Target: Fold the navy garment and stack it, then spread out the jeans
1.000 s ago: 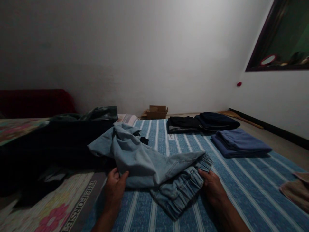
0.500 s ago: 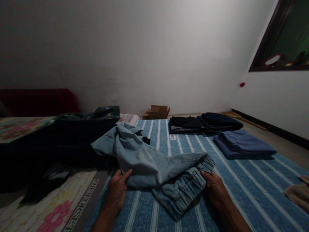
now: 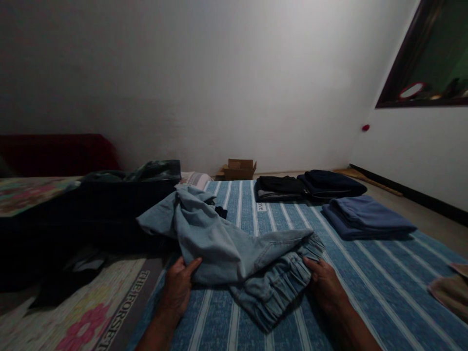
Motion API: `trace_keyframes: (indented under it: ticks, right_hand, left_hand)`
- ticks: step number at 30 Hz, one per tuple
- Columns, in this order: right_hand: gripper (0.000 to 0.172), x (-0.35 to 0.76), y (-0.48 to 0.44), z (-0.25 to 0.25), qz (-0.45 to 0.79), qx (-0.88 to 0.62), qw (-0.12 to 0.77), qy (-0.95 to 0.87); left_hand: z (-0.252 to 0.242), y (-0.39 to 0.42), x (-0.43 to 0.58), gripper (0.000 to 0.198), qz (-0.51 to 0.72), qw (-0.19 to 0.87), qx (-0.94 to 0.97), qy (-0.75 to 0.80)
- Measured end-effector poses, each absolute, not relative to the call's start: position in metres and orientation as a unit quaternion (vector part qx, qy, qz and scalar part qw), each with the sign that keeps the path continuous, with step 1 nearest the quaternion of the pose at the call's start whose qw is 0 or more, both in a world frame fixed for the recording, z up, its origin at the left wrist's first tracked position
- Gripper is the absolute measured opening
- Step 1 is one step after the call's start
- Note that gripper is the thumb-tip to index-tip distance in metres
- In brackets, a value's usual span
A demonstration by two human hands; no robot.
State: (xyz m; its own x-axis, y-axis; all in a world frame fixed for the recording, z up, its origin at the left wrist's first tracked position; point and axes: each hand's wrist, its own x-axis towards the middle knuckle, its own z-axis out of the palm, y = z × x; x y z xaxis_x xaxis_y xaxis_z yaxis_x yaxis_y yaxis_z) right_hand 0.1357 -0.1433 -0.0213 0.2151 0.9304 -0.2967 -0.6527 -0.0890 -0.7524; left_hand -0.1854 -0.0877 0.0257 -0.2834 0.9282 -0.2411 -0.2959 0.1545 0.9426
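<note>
Light blue denim trousers (image 3: pixel 219 243) with a gathered elastic waistband lie crumpled across a blue striped sheet (image 3: pixel 204 312). My left hand (image 3: pixel 179 285) pinches their near edge, thumb on top and fingers underneath. At the waistband end, my right hand (image 3: pixel 325 282) is closed on the elastic edge, with its fingers partly hidden behind the cloth. The far leg end rests against a heap of dark clothes (image 3: pixel 91 214) on the left.
Folded black clothes (image 3: pixel 280 187), a folded navy garment (image 3: pixel 331 184) and a folded blue garment (image 3: pixel 367 218) lie at the far right. A cardboard box (image 3: pixel 239 169) stands by the wall. A brownish cloth (image 3: pixel 451 290) lies at the right edge.
Almost nothing differs. Both hands keep their hold on the denim trousers, and the view has shifted very slightly.
</note>
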Motion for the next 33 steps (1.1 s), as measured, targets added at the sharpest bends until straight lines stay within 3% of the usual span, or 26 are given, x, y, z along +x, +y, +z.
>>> trace_keyframes:
  ticks: [11, 23, 33]
  right_hand:
    - [0.035, 0.134, -0.145, -0.02, 0.592, -0.439, 0.661, -0.14]
    - [0.03, 0.136, -0.15, -0.022, 0.581, -0.467, 0.648, -0.16]
    - [0.036, 0.133, -0.15, -0.016, 0.626, -0.414, 0.624, -0.218]
  left_hand:
    - [0.024, -0.094, -0.183, 0.044, 0.579, 0.547, 0.327, 0.509]
    - [0.032, -0.109, -0.178, 0.043, 0.563, 0.588, 0.326, 0.481]
    - [0.039, -0.112, -0.177, 0.028, 0.548, 0.62, 0.311, 0.467]
